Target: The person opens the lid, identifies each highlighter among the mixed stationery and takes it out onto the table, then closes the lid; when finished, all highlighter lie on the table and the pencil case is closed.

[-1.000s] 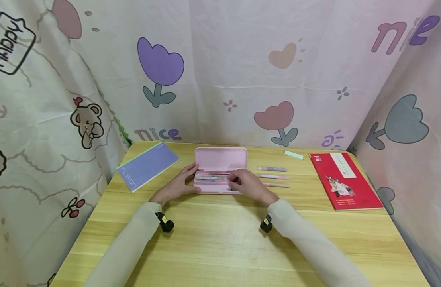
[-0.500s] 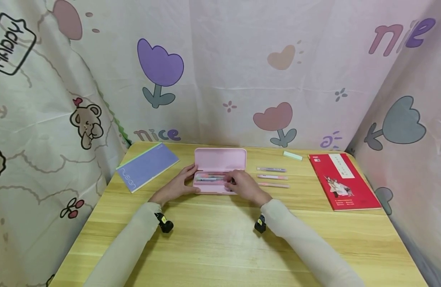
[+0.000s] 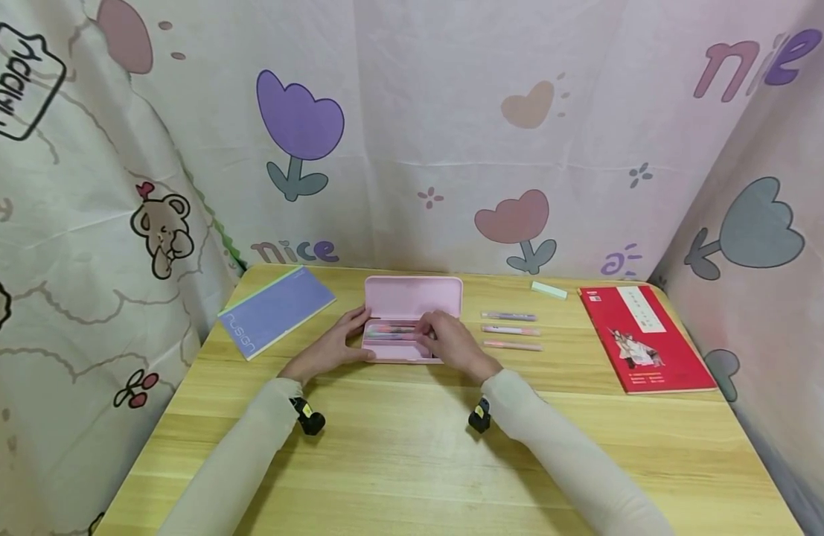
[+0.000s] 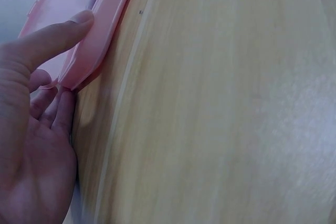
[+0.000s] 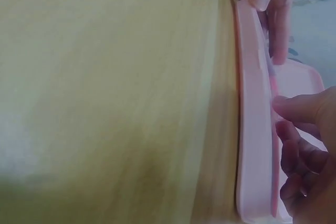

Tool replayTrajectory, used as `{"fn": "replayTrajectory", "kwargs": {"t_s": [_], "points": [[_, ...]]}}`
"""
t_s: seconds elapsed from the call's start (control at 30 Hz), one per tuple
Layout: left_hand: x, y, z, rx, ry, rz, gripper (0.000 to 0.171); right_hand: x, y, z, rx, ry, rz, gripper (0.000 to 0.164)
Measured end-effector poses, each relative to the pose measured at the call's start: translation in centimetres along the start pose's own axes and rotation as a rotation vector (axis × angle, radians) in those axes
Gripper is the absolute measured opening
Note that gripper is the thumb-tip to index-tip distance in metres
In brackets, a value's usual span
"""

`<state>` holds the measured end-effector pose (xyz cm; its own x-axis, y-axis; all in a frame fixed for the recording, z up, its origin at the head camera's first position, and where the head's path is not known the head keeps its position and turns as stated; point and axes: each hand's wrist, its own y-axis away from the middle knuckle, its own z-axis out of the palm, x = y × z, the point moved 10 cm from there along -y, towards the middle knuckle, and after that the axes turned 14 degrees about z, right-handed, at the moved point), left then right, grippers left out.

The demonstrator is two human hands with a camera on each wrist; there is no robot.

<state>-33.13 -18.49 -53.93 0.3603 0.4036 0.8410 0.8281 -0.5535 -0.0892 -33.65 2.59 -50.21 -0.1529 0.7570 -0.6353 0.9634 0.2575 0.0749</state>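
A pink pencil case (image 3: pixel 414 298) lies on the table with its lid raised at the back. Several pens (image 3: pixel 390 328) rest inside, toward its left part. My left hand (image 3: pixel 327 345) holds the case at its left end, thumb on the front wall and fingers round the side; the left wrist view shows that thumb (image 4: pixel 81 19) against the pink wall. My right hand (image 3: pixel 455 344) reaches over the right half of the case, fingers curled and tips down among the pens' ends. In the right wrist view its thumb (image 5: pixel 294 107) is by the rim; I cannot tell whether it pinches a pen.
To the right of the case lie a purple pen (image 3: pixel 508 316), a white-and-pink pen (image 3: pixel 510 330) and a peach pen (image 3: pixel 512 345). A pale green eraser-like block (image 3: pixel 548 289) lies behind them. A red book (image 3: pixel 642 342) is far right, a blue notebook (image 3: pixel 276 311) left.
My right hand has shifted slightly left over the case, its fingertips staying at the pens. The left hand keeps its hold on the case's left end.
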Motion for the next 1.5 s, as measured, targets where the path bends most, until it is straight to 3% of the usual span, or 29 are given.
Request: {"fn": "replayTrajectory", "kwargs": {"t_s": [0.3, 0.57, 0.77, 1.07, 1.27, 1.5], "points": [[0.0, 0.1, 0.1, -0.001, -0.005, 0.001, 0.109, -0.1, 0.0, -1.0, 0.031, -0.001, -0.032, 0.009], [0.1, 0.0, 0.0, 0.003, 0.000, -0.003, 0.109, 2.1, 0.7, -4.5, 0.062, -0.080, 0.007, 0.012], [0.0, 0.0, 0.1, -0.007, -0.013, -0.011, 0.111, 4.8, 2.1, -8.0, 0.120, -0.100, 0.028, 0.011], [-0.2, -0.1, 0.0, -0.004, -0.006, -0.012, 0.111, 10.7, 5.5, -12.6, 0.161, -0.127, 0.122, 0.013], [-0.1, -0.1, -0.1, -0.004, -0.007, 0.003, 0.111, 14.0, 8.1, -14.1, 0.183, -0.108, 0.160, 0.016], [-0.1, -0.1, 0.0, -0.010, -0.004, 0.003, 0.111, 16.4, 10.1, -14.2, 0.178, -0.081, 0.165, 0.015]]}}
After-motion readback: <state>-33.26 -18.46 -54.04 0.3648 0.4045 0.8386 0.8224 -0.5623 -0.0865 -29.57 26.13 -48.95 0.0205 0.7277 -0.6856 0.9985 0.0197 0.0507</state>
